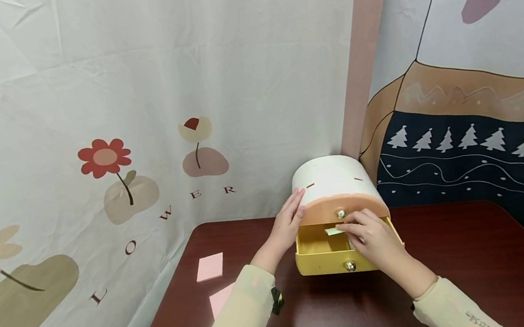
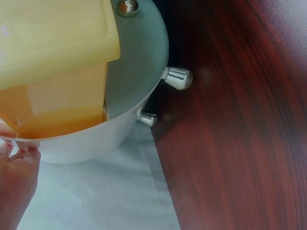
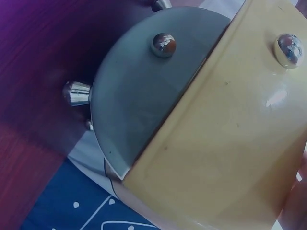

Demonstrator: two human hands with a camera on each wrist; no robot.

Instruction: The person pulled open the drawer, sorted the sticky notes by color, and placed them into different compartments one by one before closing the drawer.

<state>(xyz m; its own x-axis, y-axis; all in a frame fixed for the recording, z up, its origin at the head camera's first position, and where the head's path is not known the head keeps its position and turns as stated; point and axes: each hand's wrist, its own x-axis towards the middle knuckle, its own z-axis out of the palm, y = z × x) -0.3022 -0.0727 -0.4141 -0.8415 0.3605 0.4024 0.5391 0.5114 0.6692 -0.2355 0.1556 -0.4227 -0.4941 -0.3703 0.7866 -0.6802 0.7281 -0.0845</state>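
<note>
A small rounded chest of drawers [image 1: 334,175] has a white shell, and its yellow drawer [image 1: 321,263] is pulled out below an orange drawer [image 1: 314,212]. My left hand [image 1: 286,221] rests on the chest's left side, fingers reaching up along the shell; the left wrist view shows part of this hand [image 2: 17,177] at the shell's front edge. Over the yellow drawer, my right hand [image 1: 373,234] pinches a thin light green piece [image 1: 332,231], like a sticky-note pad. The right fingers partly cover it and the drawer's right side.
Two pink paper pads [image 1: 210,267] lie on the dark red table at left, one partly behind the left sleeve [image 1: 238,313]. A grey-green bottom drawer [image 3: 139,86] with a silver knob is closed. Silver feet [image 2: 178,78] support the chest. Printed curtains [image 1: 235,82] hang behind.
</note>
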